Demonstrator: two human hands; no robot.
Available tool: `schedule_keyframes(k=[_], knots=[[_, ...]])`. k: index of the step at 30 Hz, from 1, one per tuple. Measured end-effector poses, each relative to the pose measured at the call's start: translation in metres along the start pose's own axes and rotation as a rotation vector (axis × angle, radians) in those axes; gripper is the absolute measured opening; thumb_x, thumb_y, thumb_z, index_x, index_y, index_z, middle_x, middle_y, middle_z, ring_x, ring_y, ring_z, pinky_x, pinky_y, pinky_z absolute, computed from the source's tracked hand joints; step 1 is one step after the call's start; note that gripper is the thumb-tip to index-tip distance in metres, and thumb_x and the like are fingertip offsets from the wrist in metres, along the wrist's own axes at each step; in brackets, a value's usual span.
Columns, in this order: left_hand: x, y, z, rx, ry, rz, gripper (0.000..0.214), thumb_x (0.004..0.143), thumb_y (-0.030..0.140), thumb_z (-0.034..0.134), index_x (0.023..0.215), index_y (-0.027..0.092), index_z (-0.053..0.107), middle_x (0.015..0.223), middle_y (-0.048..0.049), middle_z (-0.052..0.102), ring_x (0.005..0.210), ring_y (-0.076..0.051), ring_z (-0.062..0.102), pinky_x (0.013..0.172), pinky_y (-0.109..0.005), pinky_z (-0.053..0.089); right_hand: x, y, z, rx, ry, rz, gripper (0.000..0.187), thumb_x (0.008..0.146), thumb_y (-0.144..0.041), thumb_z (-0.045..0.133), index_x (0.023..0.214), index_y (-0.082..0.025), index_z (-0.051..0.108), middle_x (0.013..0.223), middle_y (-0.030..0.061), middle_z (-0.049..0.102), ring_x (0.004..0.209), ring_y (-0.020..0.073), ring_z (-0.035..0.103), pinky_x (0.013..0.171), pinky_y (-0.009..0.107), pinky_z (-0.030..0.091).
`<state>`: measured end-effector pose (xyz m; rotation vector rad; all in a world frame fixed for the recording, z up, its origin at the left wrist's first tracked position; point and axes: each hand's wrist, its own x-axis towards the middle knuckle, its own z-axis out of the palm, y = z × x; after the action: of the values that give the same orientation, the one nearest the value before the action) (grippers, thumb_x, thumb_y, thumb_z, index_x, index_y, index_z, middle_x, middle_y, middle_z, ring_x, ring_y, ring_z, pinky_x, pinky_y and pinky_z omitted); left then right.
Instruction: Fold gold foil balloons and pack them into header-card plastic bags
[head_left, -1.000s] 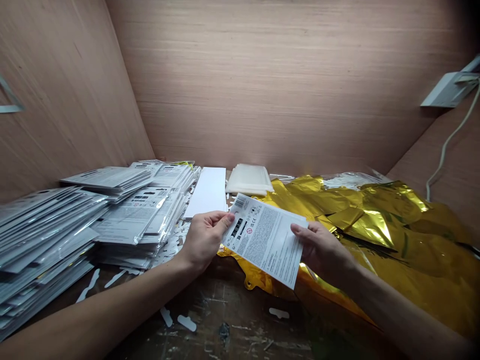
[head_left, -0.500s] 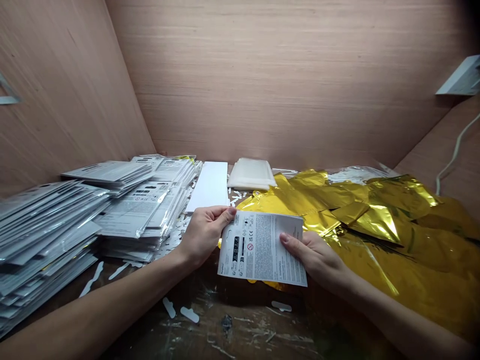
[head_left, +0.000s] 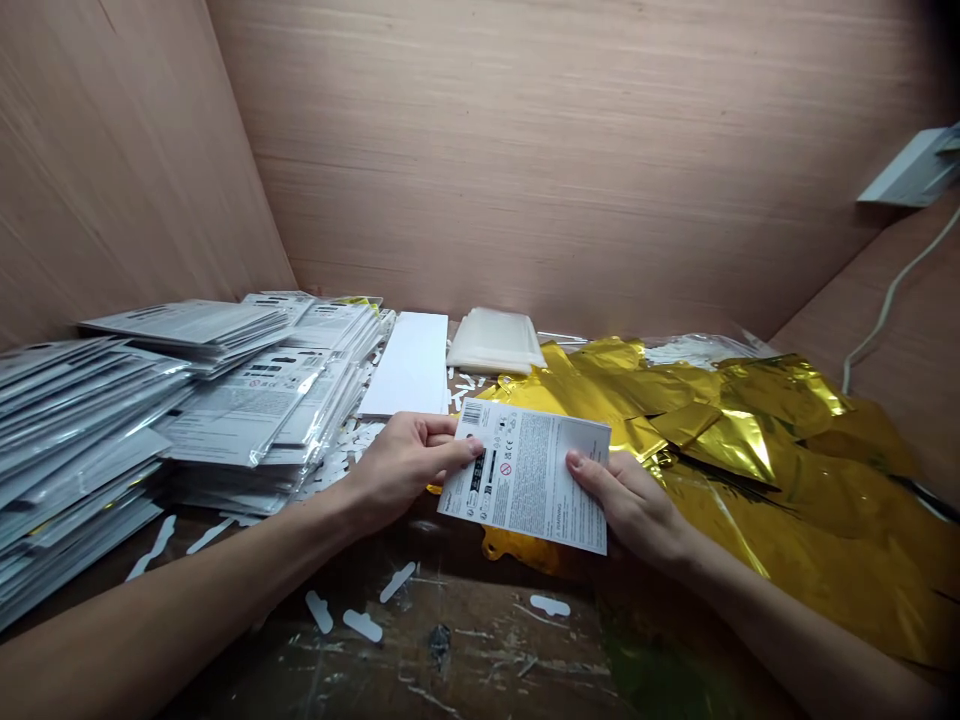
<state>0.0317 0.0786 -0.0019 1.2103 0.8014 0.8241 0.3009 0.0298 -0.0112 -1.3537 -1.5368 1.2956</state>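
My left hand point(head_left: 405, 465) and my right hand point(head_left: 626, 505) hold a white printed card point(head_left: 525, 478) by its two short edges, a little above the table. The card shows a barcode, warning symbols and small text. Behind and beneath it lies a crumpled gold foil balloon sheet point(head_left: 757, 480). To the left of my left hand rise stacks of cellophane-wrapped printed cards point(head_left: 247, 420).
A white board strip point(head_left: 409, 365) and a bundle of clear plastic sleeves point(head_left: 493, 342) lie at the back. Small white plastic tabs point(head_left: 363, 626) are scattered on the worn wooden tabletop point(head_left: 450, 660). Pinkish wood panels wall the space, and a white cable point(head_left: 892, 285) runs down at right.
The card has tilted slightly, its left side now higher, and both hands have shifted a little. The whole view has moved slightly, with the stacks sitting lower and further left.
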Motion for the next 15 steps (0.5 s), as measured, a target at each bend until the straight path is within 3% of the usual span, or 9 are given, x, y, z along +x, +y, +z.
schedule_keyframes(k=[4, 7, 11, 15], knots=[[-0.003, 0.005, 0.002, 0.020, -0.033, 0.019, 0.015, 0.083, 0.023, 0.073, 0.095, 0.017, 0.080, 0.095, -0.0110, 0.080, 0.077, -0.021, 0.075, 0.073, -0.035, 0.062, -0.001, -0.002, -0.003, 0.007, -0.019, -0.034, 0.066, 0.087, -0.078, 0.057, 0.065, -0.016, 0.063, 0.049, 0.0032, 0.058, 0.034, 0.0122, 0.049, 0.030, 0.021, 0.037], [-0.002, 0.005, 0.005, 0.094, -0.009, 0.040, 0.020, 0.079, 0.014, 0.067, 0.095, 0.017, 0.079, 0.092, -0.0087, 0.080, 0.075, -0.021, 0.075, 0.072, -0.036, 0.062, -0.004, -0.001, -0.003, 0.015, -0.059, -0.040, 0.065, 0.091, -0.075, 0.055, 0.067, -0.015, 0.064, 0.049, 0.0029, 0.058, 0.035, 0.0115, 0.049, 0.031, 0.021, 0.037], [-0.002, -0.003, 0.008, 0.173, 0.031, 0.082, 0.030, 0.077, 0.011, 0.065, 0.104, 0.019, 0.075, 0.101, -0.0075, 0.079, 0.089, -0.023, 0.075, 0.077, -0.035, 0.061, -0.006, 0.004, 0.000, 0.044, -0.102, -0.028, 0.063, 0.095, -0.070, 0.054, 0.069, -0.014, 0.066, 0.053, 0.0042, 0.060, 0.039, 0.0113, 0.051, 0.034, 0.020, 0.038], [-0.002, -0.003, 0.005, -0.097, -0.169, -0.002, 0.025, 0.077, 0.015, 0.065, 0.101, 0.017, 0.073, 0.106, -0.0106, 0.077, 0.104, -0.030, 0.071, 0.080, -0.039, 0.060, -0.003, 0.001, -0.002, 0.180, -0.022, -0.003, 0.055, 0.088, -0.065, 0.067, 0.069, -0.013, 0.065, 0.056, 0.0052, 0.062, 0.043, 0.0123, 0.054, 0.038, 0.021, 0.042]])
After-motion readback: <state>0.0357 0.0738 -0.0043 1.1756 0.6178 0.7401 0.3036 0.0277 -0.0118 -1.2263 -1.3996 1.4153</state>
